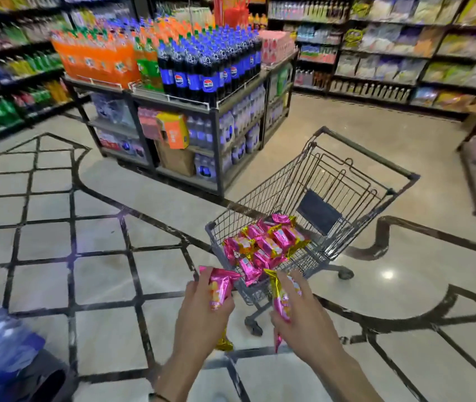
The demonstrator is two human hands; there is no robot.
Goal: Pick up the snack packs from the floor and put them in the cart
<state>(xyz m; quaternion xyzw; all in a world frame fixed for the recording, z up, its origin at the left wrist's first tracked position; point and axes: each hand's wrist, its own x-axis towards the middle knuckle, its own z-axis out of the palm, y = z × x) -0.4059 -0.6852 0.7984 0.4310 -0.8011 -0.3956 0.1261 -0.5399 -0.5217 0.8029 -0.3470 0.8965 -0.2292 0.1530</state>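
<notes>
Beside the cart (283, 195), both hands (202, 314) (303, 320) grip snack packs (220, 285) (281, 300).

The Pepsi globe logo stands on the cola bottles (208, 84); all other print is too blurred to read.

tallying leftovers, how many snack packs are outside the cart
2: left pack gripped in the left hand, right pack in the right hand, beside the cart. Others may be hidden.

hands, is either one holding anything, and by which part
Left hand grips a pink snack pack round its middle; right hand grips a second pack the same way.
</notes>
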